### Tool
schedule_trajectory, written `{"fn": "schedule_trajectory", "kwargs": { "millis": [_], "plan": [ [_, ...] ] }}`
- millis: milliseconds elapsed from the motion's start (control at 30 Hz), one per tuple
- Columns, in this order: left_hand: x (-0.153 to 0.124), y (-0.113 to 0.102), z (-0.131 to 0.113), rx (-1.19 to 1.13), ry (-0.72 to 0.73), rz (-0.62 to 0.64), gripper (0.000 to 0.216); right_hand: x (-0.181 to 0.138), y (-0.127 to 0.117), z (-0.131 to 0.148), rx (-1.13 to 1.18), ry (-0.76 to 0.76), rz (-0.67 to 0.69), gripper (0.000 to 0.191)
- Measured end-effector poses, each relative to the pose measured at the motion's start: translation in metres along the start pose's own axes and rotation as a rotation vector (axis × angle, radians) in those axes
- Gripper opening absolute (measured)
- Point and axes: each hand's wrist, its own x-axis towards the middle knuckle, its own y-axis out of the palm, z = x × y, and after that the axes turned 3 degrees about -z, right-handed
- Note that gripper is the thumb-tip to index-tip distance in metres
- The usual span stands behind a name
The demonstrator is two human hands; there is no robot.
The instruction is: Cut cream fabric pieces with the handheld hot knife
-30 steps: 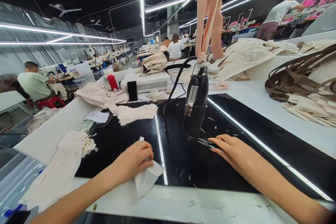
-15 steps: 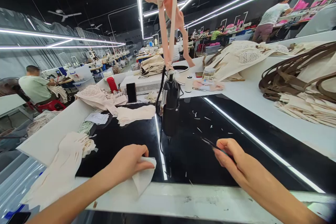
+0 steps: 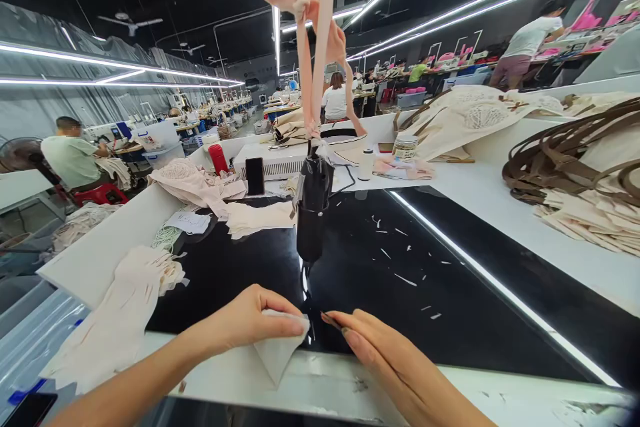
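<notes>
My left hand [image 3: 250,320] is closed on a small white fabric piece [image 3: 278,353] at the near edge of the black worktable [image 3: 450,320]. My right hand [image 3: 385,353] is closed on a thin pair of snips [image 3: 331,320], whose tip sits right beside the fabric piece. Just behind both hands a black hanging tool [image 3: 313,210] dangles from pink fabric strips [image 3: 313,33] tied above.
A pile of cream fabric [image 3: 120,310] lies at the left. More cream pieces [image 3: 257,217], a phone [image 3: 255,175] and a red bottle [image 3: 218,158] sit further back. Brown straps [image 3: 565,157] and cream bags are stacked at the right. Other people work at distant tables.
My right hand picked the snips up from the table and brought them left and nearer, up to the fabric piece. My left hand kept its hold on the fabric.
</notes>
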Motion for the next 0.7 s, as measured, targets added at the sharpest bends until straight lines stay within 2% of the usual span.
{"fn": "schedule_trajectory", "kwargs": {
  "millis": [133, 333, 533, 700],
  "plan": [
    [-0.004, 0.001, -0.001, -0.022, -0.011, 0.021, 0.038, 0.004, 0.003, 0.005, -0.009, -0.041, 0.052, 0.041],
    [-0.006, 0.003, 0.001, -0.011, 0.008, 0.036, 0.038, 0.002, 0.009, 0.013, -0.020, 0.009, 0.071, 0.042],
    [-0.006, 0.002, 0.004, 0.002, 0.041, 0.066, 0.037, 0.005, 0.014, 0.004, -0.073, -0.088, 0.189, 0.044],
    [-0.006, 0.002, 0.005, 0.031, 0.048, 0.063, 0.039, 0.006, 0.015, 0.006, -0.104, -0.023, 0.264, 0.043]
  ]
}}
